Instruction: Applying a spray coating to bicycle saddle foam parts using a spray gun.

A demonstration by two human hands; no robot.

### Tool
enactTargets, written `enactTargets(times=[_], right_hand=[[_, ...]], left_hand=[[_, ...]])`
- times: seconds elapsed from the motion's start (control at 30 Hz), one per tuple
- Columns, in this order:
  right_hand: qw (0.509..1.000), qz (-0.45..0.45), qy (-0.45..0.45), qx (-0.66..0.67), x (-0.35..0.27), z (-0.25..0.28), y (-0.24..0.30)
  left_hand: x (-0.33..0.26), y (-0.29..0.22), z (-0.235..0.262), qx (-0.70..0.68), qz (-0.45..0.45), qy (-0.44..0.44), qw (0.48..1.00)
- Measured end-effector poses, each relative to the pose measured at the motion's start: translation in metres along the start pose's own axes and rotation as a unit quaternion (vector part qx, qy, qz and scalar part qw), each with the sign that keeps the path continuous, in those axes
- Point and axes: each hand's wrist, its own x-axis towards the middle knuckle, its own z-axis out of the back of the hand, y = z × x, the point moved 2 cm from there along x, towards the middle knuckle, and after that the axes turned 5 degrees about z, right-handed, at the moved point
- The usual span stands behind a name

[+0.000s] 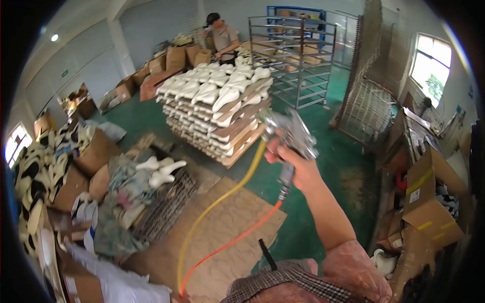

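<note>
Raised in front of me, my right hand point(294, 160) is wrapped round the grip of a silver spray gun point(299, 134). From the gun a yellow hose point(216, 203) curves down to the lower left. An orange hose point(237, 241) runs from the bottom of the gun's handle the same way. Beyond the gun stands a tall stack of boards point(222, 146) in layers, with white curved moulded pieces point(214, 83) on top and between the layers. The gun overlaps the stack's right side in the picture without visibly touching it. My left hand is out of view.
A large cardboard sheet point(222, 272) lies on the green floor. Cloth heaps point(121, 192) and black-and-white pieces point(38, 182) fill the left. Behind the stack are a person point(225, 40) and a metal rack point(300, 55). An open carton point(429, 194) stands at the right.
</note>
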Motion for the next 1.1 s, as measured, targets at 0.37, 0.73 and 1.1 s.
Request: enactTargets(times=[0.37,0.73,1.1], right_hand=[[0.85,-0.074,0.082,-0.516,0.171,0.12,0.024],[0.9,-0.13,0.108,-0.402,0.362,0.186,-0.02],[0.86,-0.206,0.258,-0.389,0.584,0.247,-0.097]], left_hand=[[0.099,-0.657,0.226,-0.549,-0.523,-0.016,0.652],[0.17,-0.822,0.061,-0.194,-0.508,0.314,0.778],[0.14,-0.937,0.042,-0.134,-0.4,0.479,0.77]])
